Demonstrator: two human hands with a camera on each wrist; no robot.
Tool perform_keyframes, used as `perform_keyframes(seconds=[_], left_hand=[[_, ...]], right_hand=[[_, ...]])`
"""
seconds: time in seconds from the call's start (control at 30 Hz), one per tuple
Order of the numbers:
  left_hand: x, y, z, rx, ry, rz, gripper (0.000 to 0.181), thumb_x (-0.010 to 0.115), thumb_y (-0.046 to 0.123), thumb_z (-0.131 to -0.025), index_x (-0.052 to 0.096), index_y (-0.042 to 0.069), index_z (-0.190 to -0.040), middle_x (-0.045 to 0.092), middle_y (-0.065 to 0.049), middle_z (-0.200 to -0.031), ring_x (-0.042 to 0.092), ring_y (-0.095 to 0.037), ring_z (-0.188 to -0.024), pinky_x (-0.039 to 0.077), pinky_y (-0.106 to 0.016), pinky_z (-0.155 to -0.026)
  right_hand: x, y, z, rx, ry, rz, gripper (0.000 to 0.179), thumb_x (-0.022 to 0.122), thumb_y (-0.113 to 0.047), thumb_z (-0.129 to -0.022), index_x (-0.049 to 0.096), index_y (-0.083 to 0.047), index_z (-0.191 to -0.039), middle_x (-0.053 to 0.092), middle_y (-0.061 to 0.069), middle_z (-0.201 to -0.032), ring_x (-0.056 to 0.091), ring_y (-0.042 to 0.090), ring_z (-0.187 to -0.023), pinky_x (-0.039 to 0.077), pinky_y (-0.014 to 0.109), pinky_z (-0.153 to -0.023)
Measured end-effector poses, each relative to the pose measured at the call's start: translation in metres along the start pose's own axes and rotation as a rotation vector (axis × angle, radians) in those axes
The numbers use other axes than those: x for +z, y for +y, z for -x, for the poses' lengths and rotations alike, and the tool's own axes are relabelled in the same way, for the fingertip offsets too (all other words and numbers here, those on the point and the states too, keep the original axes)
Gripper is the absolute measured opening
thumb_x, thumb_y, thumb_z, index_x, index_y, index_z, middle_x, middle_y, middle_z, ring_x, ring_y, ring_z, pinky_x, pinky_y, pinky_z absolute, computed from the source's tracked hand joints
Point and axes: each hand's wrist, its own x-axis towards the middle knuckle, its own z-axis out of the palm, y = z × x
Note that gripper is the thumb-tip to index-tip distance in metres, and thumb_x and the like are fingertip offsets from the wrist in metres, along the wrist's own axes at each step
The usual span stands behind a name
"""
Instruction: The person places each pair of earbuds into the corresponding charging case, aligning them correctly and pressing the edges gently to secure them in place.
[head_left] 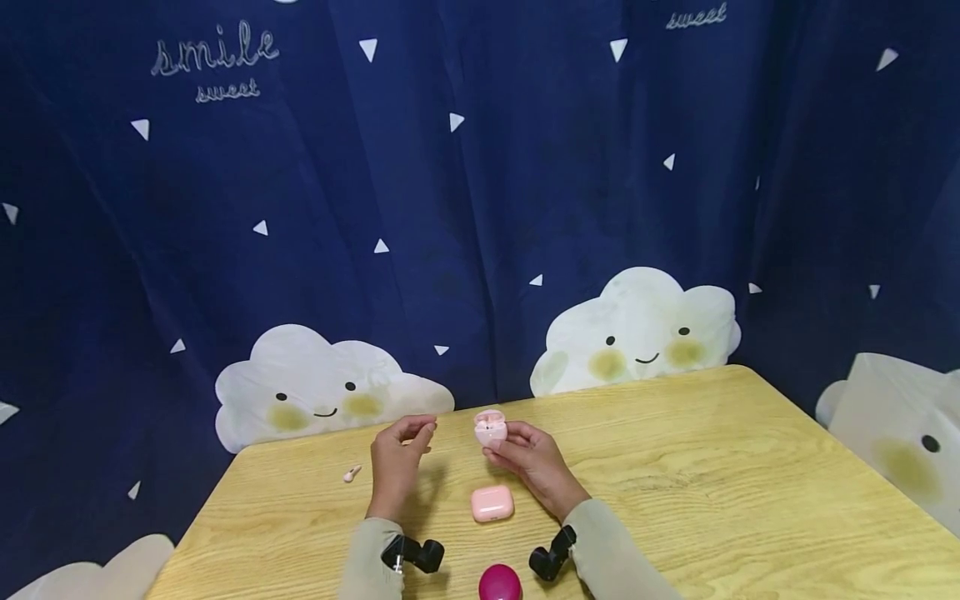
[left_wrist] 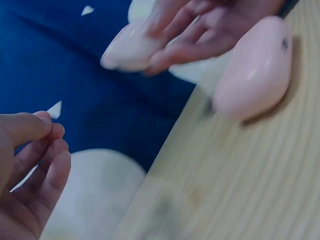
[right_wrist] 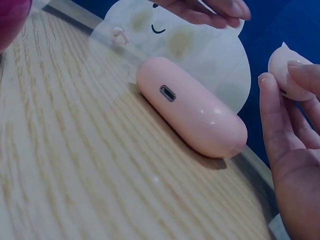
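My right hand (head_left: 536,467) holds a small pale pink earbud case (head_left: 491,430) between thumb and fingers, its lid raised and its inside facing me. In the right wrist view the same case (right_wrist: 287,70) shows from its rounded outer side. To its left my left hand (head_left: 397,467) is lifted, fingers bent loosely. Thumb and index fingertips come together in the left wrist view, with nothing visible between them. Between my forearms a second, darker pink earbud case (head_left: 492,504) lies closed on the table; its charging port shows in the right wrist view.
A single earbud (head_left: 352,473) lies on the wooden table (head_left: 675,475), left of my left hand. Near the front, a round magenta object (head_left: 499,582) sits between my sleeves. A dark blue curtain (head_left: 480,208) with clouds hangs behind the table's far edge.
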Motion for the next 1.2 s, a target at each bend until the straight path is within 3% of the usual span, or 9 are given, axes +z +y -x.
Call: perform_keyframes(seconds=[0.23,0.4,0.57,0.73,0.93,1.2], left_hand=[[-0.040,-0.016,-0.007,-0.068,0.042,-0.121,0.010,0.071,0.010,-0.088,0.075,0.007,-0.097,0.072,-0.010,-0.089,0.064,-0.015,-0.078,0.054,-0.023,-0.062],[-0.073,-0.022,-0.005,-0.177,-0.001,-0.155,0.017,0.068,0.014,-0.091,0.072,0.003,-0.104,0.070,-0.012,-0.096,0.061,-0.014,-0.080,0.053,-0.023,-0.063],[-0.095,-0.029,-0.005,-0.257,-0.027,-0.174,0.024,0.064,0.016,-0.093,0.069,0.000,-0.111,0.068,-0.014,-0.102,0.062,-0.018,-0.085,0.055,-0.031,-0.069],[-0.108,-0.033,-0.005,-0.285,-0.010,-0.202,0.026,0.062,0.016,-0.095,0.067,-0.001,-0.114,0.066,-0.018,-0.109,0.063,-0.023,-0.090,0.056,-0.034,-0.072],[-0.118,-0.038,-0.005,-0.306,0.036,-0.232,0.028,0.062,0.017,-0.094,0.067,0.000,-0.115,0.066,-0.016,-0.111,0.060,-0.013,-0.087,0.055,-0.027,-0.068],[-0.125,-0.050,0.002,-0.391,0.008,-0.300,0.037,0.063,0.024,-0.092,0.064,0.000,-0.120,0.063,-0.013,-0.096,0.061,-0.023,-0.071,0.049,-0.030,-0.060]], right_hand=[[-0.001,0.000,0.000,-0.001,-0.008,0.005,0.038,0.064,0.008,-0.087,0.047,0.013,-0.121,0.064,0.017,-0.107,0.068,0.026,-0.093,0.052,0.035,-0.087],[-0.001,0.001,-0.002,0.015,-0.002,0.008,0.039,0.065,0.006,-0.086,0.048,0.011,-0.121,0.065,0.017,-0.106,0.068,0.025,-0.091,0.053,0.035,-0.087],[0.000,0.000,-0.002,0.035,0.018,0.009,0.039,0.068,0.004,-0.085,0.050,0.007,-0.119,0.066,0.016,-0.104,0.069,0.025,-0.088,0.054,0.036,-0.084],[-0.001,0.000,-0.002,0.039,0.025,0.011,0.039,0.067,0.003,-0.086,0.050,0.006,-0.121,0.066,0.015,-0.105,0.070,0.026,-0.089,0.054,0.035,-0.084],[-0.003,-0.001,-0.003,0.040,0.015,-0.010,0.038,0.067,0.003,-0.086,0.051,0.004,-0.120,0.066,0.015,-0.105,0.070,0.026,-0.089,0.054,0.034,-0.083],[-0.003,0.002,-0.002,0.032,-0.008,-0.023,0.039,0.067,0.006,-0.085,0.050,0.004,-0.120,0.065,0.015,-0.106,0.069,0.027,-0.091,0.054,0.034,-0.084]])
